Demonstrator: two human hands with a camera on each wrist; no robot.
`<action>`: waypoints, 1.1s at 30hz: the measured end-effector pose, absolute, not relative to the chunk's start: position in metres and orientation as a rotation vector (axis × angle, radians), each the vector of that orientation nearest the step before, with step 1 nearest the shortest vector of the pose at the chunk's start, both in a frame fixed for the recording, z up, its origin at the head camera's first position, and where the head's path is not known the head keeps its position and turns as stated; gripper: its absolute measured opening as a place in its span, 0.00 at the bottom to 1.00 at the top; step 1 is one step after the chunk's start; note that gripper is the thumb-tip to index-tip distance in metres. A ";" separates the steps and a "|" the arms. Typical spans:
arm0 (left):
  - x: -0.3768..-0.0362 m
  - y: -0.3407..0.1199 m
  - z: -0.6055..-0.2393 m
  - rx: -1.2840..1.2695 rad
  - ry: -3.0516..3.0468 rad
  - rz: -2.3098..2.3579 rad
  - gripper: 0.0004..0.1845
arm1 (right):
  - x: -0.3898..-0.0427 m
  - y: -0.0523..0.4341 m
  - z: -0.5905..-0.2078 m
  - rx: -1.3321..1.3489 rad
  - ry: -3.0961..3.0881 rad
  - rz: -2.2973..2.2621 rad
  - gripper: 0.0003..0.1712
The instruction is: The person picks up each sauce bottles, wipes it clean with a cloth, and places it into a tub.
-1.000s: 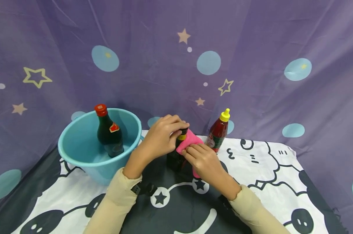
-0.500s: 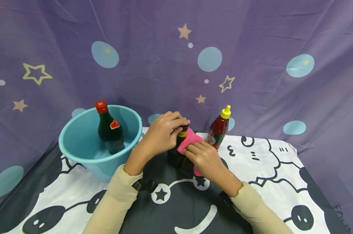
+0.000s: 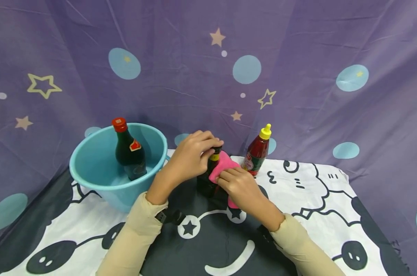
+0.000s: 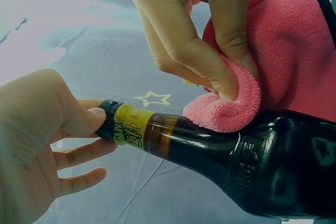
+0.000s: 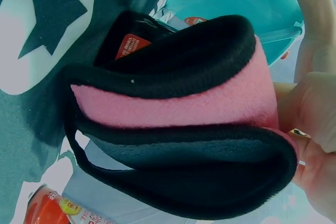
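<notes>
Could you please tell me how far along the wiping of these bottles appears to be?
Possibly done: a dark red-capped bottle stands in the blue plastic bucket. In hand: the left hand holds the dark yellow-collared bottle by its neck while the right hand presses a pink cloth against it. Left: the red yellow-capped sauce bottle stands untouched.

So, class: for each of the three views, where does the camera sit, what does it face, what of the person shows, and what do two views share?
Head: worn on the head, facing forward and down at the table; both forearms, left hand and right hand show.
Left wrist: beside the left hand, facing the dark bottle; both hands show.
Right wrist: close behind the pink cloth; the right hand's fingers show.
Shared: the cloth appears in both wrist views.
</notes>
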State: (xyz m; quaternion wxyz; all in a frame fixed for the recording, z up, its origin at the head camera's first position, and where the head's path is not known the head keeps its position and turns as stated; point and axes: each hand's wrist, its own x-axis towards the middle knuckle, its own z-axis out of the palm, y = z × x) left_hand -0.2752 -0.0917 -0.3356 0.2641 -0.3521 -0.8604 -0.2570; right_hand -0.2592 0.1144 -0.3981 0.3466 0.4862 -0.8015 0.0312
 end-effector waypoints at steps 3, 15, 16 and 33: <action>-0.276 -0.093 -0.336 -0.947 -2.327 -0.702 0.14 | -0.260 0.113 -0.396 1.265 -2.087 0.074 0.07; -0.285 -0.093 -0.333 -0.943 -2.336 -0.755 0.14 | -0.270 0.118 -0.395 1.284 -2.063 0.102 0.09; -0.286 -0.094 -0.333 -0.942 -2.335 -0.759 0.14 | -0.271 0.118 -0.396 1.283 -2.059 0.109 0.10; -0.277 -0.094 -0.339 -0.949 -2.330 -0.772 0.14 | -0.262 0.122 -0.409 1.283 -2.062 0.162 0.16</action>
